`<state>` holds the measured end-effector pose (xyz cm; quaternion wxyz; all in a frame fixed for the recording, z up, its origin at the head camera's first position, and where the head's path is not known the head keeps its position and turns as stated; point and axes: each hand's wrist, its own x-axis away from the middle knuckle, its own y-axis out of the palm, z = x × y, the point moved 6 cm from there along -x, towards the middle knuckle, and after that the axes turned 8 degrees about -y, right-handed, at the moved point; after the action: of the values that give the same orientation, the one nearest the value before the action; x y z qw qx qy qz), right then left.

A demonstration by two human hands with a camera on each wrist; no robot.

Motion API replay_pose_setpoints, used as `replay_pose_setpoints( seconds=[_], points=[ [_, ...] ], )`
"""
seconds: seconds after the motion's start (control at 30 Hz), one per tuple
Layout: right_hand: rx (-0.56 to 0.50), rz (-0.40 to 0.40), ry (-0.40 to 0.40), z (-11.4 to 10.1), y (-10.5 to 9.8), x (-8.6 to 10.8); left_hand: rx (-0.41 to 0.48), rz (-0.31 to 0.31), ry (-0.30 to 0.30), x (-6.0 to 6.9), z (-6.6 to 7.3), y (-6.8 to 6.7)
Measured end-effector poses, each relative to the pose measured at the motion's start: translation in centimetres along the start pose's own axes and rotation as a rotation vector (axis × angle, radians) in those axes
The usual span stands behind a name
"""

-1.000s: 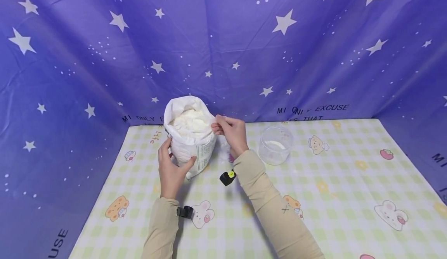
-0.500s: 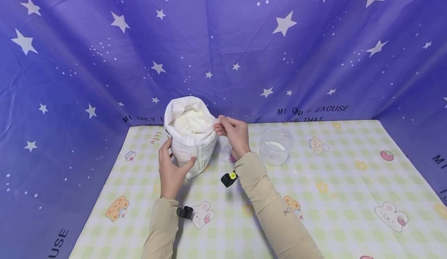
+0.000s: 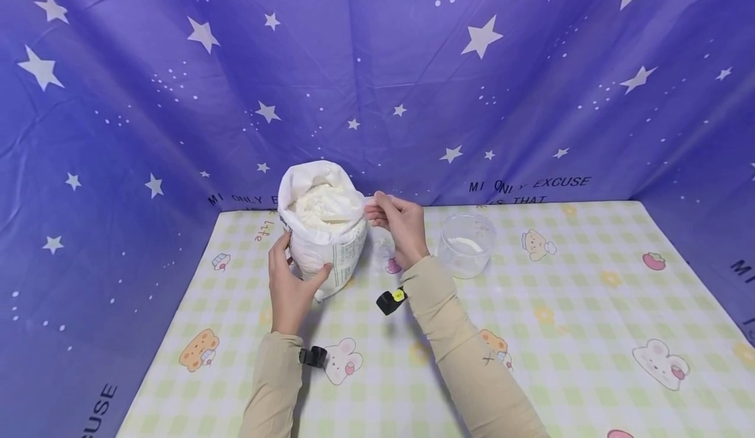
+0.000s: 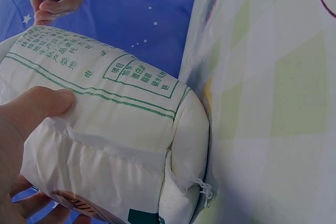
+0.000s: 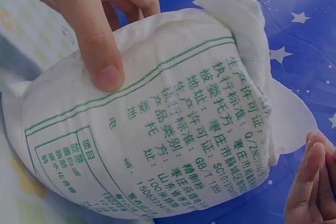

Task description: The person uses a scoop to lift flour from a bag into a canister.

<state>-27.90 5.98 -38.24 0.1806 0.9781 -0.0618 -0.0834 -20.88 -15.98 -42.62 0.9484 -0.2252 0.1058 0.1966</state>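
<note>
A white flour bag [image 3: 327, 254] with green print stands open-mouthed on the table, full of white flour [image 3: 318, 202]. My left hand [image 3: 291, 287] grips its lower side, with the thumb in front and the fingers behind, as the left wrist view also shows. At the bag's right rim, my right hand [image 3: 401, 225] pinches a thin, white, flat piece with a smooth curved edge [image 5: 294, 119], which looks like a scraper. A pale straight edge [image 3: 336, 218] shows in the flour; whether it belongs to that piece is hard to tell.
A clear round tub [image 3: 466, 248] with a little white in it stands right of my right hand. Something clear and round [image 3: 383, 246] lies between bag and hand. The checked tablecloth [image 3: 578, 333] ends at a blue star curtain [image 3: 401, 64] behind the bag.
My right hand has shifted slightly right, away from the bag's middle. The flour's surface is more broken up, and a pale straight edge now shows in it. My left hand stays put.
</note>
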Motion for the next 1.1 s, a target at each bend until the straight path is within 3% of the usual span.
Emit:
replay_pose_setpoints(
  seconds=[0.5,1.1],
  points=[
    [-0.079,0.016,0.006,-0.7,-0.8,0.5,-0.01,-0.002,-0.009,0.1,0.0,0.0],
    [-0.115,0.047,0.021,-1.8,-3.5,1.2,-0.01,0.0,-0.005,0.1,0.0,0.0]
  ],
)
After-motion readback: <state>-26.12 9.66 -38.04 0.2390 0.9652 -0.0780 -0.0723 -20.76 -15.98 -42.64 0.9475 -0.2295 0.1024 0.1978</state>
